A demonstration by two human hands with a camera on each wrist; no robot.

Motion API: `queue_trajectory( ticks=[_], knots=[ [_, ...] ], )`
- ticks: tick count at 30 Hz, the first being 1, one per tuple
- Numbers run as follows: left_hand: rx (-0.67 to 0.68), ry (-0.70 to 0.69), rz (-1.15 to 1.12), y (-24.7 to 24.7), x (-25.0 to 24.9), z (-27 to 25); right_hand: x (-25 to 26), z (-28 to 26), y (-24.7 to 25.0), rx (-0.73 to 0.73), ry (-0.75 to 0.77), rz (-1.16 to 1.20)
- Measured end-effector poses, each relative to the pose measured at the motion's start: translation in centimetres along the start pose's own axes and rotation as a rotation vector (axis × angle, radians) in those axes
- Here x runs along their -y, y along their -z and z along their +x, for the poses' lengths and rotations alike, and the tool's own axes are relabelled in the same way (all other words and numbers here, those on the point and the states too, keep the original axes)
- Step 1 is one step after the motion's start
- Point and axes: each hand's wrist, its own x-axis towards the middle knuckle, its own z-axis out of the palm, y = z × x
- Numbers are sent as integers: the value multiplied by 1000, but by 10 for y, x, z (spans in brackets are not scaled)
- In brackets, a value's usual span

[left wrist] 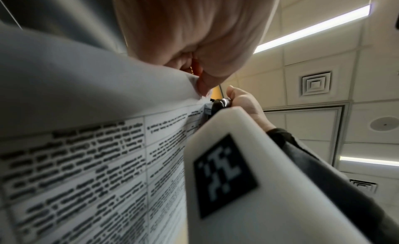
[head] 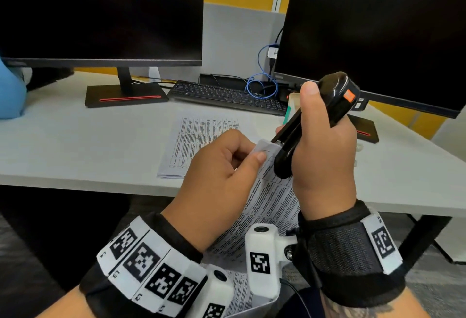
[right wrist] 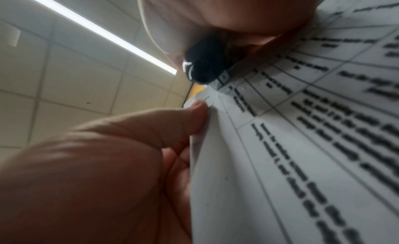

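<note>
At paper (head: 272, 199) edge: stapler (head: 288, 152) (R hand (head: 325, 159) grips).

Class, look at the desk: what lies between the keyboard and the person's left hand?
A stack of printed sheets lies on the desk between keyboard and left hand; the head view shows it.

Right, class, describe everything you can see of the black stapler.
The stapler is glossy black, plastic-looking, with an orange label near its rounded rear. It is held above the desk, tilted, rear up, nose down. The right hand grips its middle, thumb on top. The corner of the printed sheets sits in its mouth, pinched alongside by the left hand.
</note>
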Motion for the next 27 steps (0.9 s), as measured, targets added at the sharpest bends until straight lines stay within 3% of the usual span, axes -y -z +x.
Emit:
queue_trajectory(
  ticks=[5,9,14,20,23,27],
  knots=[
    [158,87,-154,-2,-6,-3,0,0,3,7,26,-11],
    [282,46,80,0,-11,-3,-2,-2,3,17,19,9],
    [216,5,91,-5,-10,-8,-1,-1,3,38,55,20],
    [252,22,179,3,-6,2,-4,8,11,72,37,103],
    [128,16,103,9,-1,5,-6,10,21,24,56,183],
    [-18,-158,-54,13,7,3,-9,8,29,5,170,82]
  ],
)
